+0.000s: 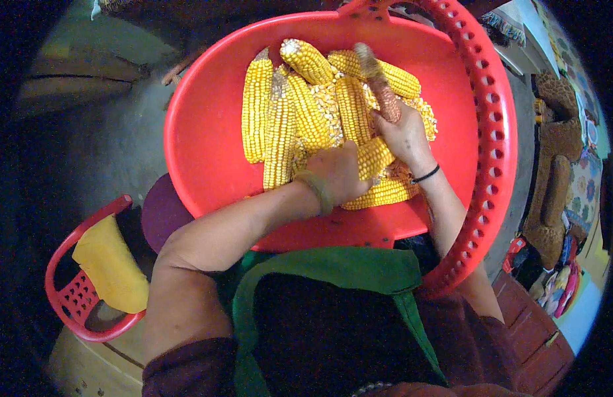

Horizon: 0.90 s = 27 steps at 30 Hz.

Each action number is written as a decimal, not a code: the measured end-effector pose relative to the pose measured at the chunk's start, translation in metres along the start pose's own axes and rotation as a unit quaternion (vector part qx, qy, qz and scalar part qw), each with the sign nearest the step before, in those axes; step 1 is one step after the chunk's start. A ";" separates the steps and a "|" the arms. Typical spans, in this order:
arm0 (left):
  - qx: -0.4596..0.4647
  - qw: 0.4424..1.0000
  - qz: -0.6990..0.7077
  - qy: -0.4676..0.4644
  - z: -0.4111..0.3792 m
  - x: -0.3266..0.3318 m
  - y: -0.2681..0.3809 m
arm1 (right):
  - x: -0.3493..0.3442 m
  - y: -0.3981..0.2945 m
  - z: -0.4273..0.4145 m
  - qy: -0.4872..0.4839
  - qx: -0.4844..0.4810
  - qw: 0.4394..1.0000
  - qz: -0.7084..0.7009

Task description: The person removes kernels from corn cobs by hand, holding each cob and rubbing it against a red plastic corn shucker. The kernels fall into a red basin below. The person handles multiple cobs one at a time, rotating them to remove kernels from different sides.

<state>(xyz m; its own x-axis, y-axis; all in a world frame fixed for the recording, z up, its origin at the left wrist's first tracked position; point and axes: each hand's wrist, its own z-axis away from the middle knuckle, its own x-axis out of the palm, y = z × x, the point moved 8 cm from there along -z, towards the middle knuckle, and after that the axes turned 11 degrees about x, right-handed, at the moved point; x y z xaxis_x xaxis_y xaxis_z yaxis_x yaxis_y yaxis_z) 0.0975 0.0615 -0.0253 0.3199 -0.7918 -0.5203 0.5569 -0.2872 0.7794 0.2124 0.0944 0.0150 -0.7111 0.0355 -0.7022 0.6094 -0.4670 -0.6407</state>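
A red plastic basket (pixel 212 164) with a tall perforated handle holds several yellow ears of corn (pixel 279 134) and many loose kernels (pixel 326 104). My right hand (pixel 403 134), with a dark band at its wrist, grips the lower end of a bare reddish corncob (pixel 386 94), whose pale far end is blurred. My left hand (pixel 336 173), blurred and with a yellowish band at the wrist, is closed around an ear of corn (pixel 374 159) just left of my right hand. Another ear (pixel 381 194) lies below, close to the basket's near wall.
A red plastic chair (pixel 78 293) with a yellow cloth (pixel 110 263) stands at the lower left, near a purple round object (pixel 162 213). A brown patterned sofa (pixel 554 164) is at the far right, with a pile of colourful cloths (pixel 559 290) below it.
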 end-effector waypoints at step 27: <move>-0.002 1.000 0.004 -0.022 -0.002 0.001 -0.003 | 0.002 0.010 0.016 -0.133 0.099 0.985 -0.051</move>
<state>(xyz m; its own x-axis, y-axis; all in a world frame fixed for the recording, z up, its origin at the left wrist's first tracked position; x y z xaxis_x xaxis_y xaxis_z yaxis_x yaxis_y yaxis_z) 0.0977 0.0622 -0.0287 0.2897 -0.8171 -0.4984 0.5572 -0.2795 0.7819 0.2118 0.0751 0.0122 -0.8475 -0.1286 -0.5150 0.4684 -0.6377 -0.6115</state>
